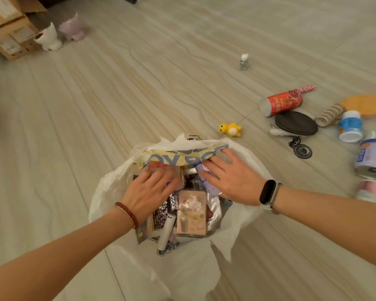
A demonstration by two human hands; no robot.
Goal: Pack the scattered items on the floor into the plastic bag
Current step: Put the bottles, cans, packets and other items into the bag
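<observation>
**Both hands inside bag mouth; loose items lie to the right**

The left hand [149, 187] rests flat, fingers extended, on the packets inside the plastic bag [104, 192] at lower centre of the frame. The right hand [232, 179] lies likewise, fingers straight, its tips against a yellow-and-blue printed pouch [182, 158] at the bag's far edge. Neither hand grips anything; both appear to be pressing the contents down.

Contents visible between the hands include a white tube [166, 233] and a pink card pack [191, 213].

Remaining items sit on the floor at right of frame. The yellow toy [230, 129] lies nearest, just beyond the bag's upper right rim. Further right are a red canister [280, 103], lying on its side with its long axis running lower left to upper right, a dark pouch [295, 123] and a blue-and-white bottle [351, 127]. A small bottle [244, 61] stands well apart, upper centre.

Judgement: the right hand is the nearer to every remaining item; the toy is the likely next pick.
</observation>
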